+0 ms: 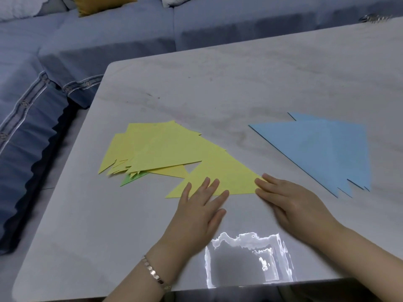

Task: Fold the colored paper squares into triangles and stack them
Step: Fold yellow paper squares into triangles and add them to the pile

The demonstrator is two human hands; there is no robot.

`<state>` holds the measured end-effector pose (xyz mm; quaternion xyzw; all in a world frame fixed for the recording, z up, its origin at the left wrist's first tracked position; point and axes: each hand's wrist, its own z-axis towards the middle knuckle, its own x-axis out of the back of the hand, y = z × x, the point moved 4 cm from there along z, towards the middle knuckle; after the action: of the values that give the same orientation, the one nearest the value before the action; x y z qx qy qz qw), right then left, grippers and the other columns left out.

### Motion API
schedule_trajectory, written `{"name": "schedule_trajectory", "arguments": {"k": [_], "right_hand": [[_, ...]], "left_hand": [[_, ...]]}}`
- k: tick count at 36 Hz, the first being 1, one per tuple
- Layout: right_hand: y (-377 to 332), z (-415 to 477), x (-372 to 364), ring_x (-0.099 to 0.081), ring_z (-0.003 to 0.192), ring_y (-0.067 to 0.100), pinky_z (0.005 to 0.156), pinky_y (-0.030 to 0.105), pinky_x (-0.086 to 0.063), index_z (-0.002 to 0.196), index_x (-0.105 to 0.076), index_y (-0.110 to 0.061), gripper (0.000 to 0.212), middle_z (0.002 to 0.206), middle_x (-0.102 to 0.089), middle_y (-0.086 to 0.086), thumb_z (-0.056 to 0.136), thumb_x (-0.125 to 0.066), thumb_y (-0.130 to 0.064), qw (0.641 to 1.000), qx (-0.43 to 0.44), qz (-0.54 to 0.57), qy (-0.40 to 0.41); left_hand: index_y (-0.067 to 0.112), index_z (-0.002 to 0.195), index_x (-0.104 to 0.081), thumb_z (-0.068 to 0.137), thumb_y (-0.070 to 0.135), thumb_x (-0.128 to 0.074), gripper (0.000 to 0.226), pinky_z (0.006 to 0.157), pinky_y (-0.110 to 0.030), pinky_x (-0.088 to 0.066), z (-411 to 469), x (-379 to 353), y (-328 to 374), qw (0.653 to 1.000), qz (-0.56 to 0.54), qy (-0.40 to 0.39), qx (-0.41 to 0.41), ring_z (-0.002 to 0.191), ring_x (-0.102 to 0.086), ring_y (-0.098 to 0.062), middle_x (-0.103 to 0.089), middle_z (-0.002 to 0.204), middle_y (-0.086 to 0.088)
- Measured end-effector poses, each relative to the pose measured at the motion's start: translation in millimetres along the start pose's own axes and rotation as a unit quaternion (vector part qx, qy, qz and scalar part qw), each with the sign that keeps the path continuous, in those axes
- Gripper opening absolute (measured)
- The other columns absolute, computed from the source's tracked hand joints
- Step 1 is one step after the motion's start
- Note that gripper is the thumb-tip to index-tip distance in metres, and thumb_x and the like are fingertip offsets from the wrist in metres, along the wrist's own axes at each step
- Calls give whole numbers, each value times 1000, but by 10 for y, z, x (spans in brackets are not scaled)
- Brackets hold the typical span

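- My bracelet [156, 272] sits on my left wrist, nearest me.
- My left hand [200, 205] lies flat, fingers straight, pressing the near edge of a yellow triangle [220, 175] on the worktop [218, 88].
- My right hand [292, 203] is flat too, fingertips on the triangle's right corner.
- The triangle overlaps the yellow stack [157, 149] at left; a green piece [130, 180] peeks from beneath.
- The blue stack [322, 149] lies apart, right.

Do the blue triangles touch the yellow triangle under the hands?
No, bare table lies between the blue triangles and that yellow triangle.
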<state>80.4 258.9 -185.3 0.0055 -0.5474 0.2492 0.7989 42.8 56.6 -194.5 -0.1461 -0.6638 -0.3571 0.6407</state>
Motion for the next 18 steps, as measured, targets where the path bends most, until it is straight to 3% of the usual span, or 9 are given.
{"name": "schedule_trajectory", "arguments": {"k": [4,7,11,18], "right_hand": [[104,-152,64,-63,105,31,80,38,-54,97,-73,-6,60,111,-68,5,99,-17,-28,998,-40,-3,39],[138,-195,104,-64,101,32,82,35,-51,91,-74,-4,59,105,-70,7,99,-20,-28,996,-59,-6,72],[141,-201,139,-66,97,31,78,37,-53,87,-74,-3,62,100,-71,7,99,-19,-28,993,-64,-18,92],[117,-124,186,-69,88,31,74,43,-53,79,-75,-3,39,93,-73,7,81,-38,-15,992,-73,-37,97]], "left_hand": [[25,117,-60,100,39,-20,47,99,-56,-25,18,29,28,999,11,32,7,121,-52,-21,-60,126,-5],[18,111,-66,98,36,-27,45,103,-41,-33,8,87,-12,998,-5,70,2,110,-54,-21,-65,113,-6],[8,101,-72,98,34,-29,50,83,-28,-38,-86,227,-160,993,-3,117,10,95,-51,-18,-68,99,-8],[6,90,-75,89,27,-42,39,64,-27,-49,-370,414,-527,984,62,161,55,85,-56,-21,-69,90,-6]]}}
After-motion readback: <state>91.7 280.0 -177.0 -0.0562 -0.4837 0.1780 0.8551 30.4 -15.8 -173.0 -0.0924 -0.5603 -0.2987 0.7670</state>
